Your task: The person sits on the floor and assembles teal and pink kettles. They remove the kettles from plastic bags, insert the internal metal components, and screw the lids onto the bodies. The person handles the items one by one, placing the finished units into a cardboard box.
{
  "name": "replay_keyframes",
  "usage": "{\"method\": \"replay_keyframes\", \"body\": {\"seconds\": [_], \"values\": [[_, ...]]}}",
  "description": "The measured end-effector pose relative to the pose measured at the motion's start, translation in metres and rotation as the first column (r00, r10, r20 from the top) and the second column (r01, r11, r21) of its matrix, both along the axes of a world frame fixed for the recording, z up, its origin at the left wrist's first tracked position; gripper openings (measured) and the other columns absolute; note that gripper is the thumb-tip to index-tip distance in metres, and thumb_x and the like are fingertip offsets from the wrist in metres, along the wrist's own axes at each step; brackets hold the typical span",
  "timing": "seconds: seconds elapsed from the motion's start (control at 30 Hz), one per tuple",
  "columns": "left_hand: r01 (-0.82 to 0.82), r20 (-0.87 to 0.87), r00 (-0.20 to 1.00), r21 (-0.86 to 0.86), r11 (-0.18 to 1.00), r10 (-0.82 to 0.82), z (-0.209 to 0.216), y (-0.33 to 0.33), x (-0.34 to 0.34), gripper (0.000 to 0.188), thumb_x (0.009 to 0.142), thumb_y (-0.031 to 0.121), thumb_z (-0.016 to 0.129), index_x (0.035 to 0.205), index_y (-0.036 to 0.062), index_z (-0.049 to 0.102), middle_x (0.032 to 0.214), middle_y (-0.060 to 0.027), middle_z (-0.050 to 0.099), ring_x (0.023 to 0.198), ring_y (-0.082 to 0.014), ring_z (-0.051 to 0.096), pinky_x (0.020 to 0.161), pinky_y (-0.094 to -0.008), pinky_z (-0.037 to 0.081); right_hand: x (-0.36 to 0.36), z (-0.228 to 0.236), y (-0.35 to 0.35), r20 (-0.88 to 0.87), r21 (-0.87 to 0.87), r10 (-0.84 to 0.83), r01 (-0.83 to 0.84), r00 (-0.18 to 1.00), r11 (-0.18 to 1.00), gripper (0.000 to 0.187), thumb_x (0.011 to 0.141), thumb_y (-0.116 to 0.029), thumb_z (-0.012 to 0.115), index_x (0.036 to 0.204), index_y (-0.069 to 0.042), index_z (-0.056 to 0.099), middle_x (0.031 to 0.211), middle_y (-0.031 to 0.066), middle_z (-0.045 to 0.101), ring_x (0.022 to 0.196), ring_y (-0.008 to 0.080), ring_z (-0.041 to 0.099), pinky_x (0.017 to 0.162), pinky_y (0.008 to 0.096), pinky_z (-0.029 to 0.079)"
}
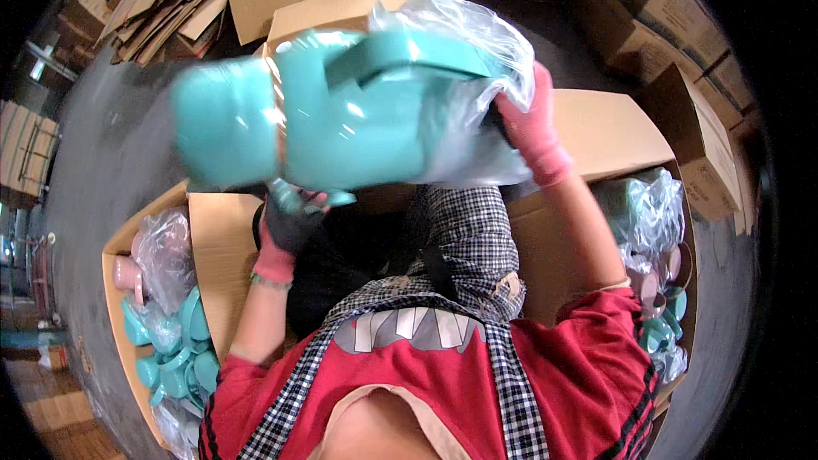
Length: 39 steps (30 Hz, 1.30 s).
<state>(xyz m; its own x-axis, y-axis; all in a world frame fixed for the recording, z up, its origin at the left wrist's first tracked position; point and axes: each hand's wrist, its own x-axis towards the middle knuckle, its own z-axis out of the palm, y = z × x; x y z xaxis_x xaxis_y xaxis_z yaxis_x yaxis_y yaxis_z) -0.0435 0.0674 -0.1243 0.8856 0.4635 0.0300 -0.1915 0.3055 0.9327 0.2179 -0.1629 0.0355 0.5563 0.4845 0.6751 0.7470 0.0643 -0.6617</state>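
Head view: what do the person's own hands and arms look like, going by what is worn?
The left hand wears a dark-and-pink glove with a thin greenish band at its cuff. The right hand wears a glove, mostly pink from this side. Both red sleeves are short, with black stripes.

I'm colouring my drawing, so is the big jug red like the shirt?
No, the big jug is teal, while the shirt is red.

Blurred teal jug (358, 136), bright glints, fisheye-bent edges
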Motion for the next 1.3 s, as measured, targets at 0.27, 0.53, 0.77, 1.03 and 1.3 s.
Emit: {"method": "replay_keyframes", "body": {"seconds": [0.27,0.53,0.77,1.03,1.3], "values": [[-0.172,-0.013,0.982,0.351,0.920,0.188,0.044,0.007,0.055,0.050,0.082,0.035,0.035,0.121,0.0035,0.031,0.122,-0.0144,0.037,0.110,-0.0298,0.036,0.094,-0.0445,0.025,-0.052,-0.024,-0.012,-0.146,-0.244,0.131,-0.164,0.981,0.956,0.042,0.067,-0.025,0.064,0.099,0.001,0.053,0.096,0.0167,0.057,0.088,0.0260,0.055,0.079,0.0337,0.042],[0.663,0.496,0.708,-0.220,0.716,-0.503,0.177,0.015,0.059,0.057,0.079,0.025,0.037,0.127,-0.0006,0.021,0.131,-0.0156,0.024,0.121,-0.0292,0.022,0.101,-0.0414,0.012,-0.044,0.005,-0.053,-0.141,0.215,0.095,-0.063,0.985,0.975,0.042,0.060,-0.036,0.070,0.086,-0.004,0.060,0.081,0.0141,0.061,0.076,0.0201,0.060,0.069,0.0311,0.046],[0.929,0.460,0.221,0.167,0.329,-0.860,0.287,-0.035,0.165,0.053,0.081,0.021,0.032,0.126,-0.0063,0.025,0.130,-0.0214,0.028,0.122,-0.0325,0.026,0.104,-0.0416,0.016,-0.019,0.065,-0.157,0.091,0.249,-0.357,0.326,0.930,0.912,0.022,0.071,-0.015,0.057,0.089,-0.002,0.056,0.077,0.0069,0.059,0.068,0.0152,0.057,0.063,0.0262,0.046],[0.883,0.435,0.321,0.185,0.432,-0.842,0.260,-0.183,0.256,0.033,0.086,0.009,0.039,0.113,-0.0105,0.039,0.092,-0.0128,0.055,0.085,-0.0167,0.055,0.089,-0.0350,0.041,-0.011,0.011,-0.286,0.558,0.038,-0.641,0.755,0.527,0.654,0.026,0.068,-0.026,0.066,0.084,-0.005,0.061,0.075,0.0100,0.062,0.068,0.0243,0.060,0.061,0.0302,0.047],[0.843,0.126,0.524,0.067,0.534,-0.842,0.183,-0.302,0.244,0.038,0.075,0.012,0.059,0.109,0.0045,0.044,0.088,-0.0088,0.057,0.075,-0.0158,0.059,0.070,-0.0293,0.047,0.021,-0.130,-0.354,-0.077,-0.460,-0.599,0.505,0.797,0.731,0.029,0.078,-0.015,0.053,0.104,-0.003,0.052,0.104,0.0110,0.056,0.097,0.0202,0.052,0.085,0.0294,0.039]]}}
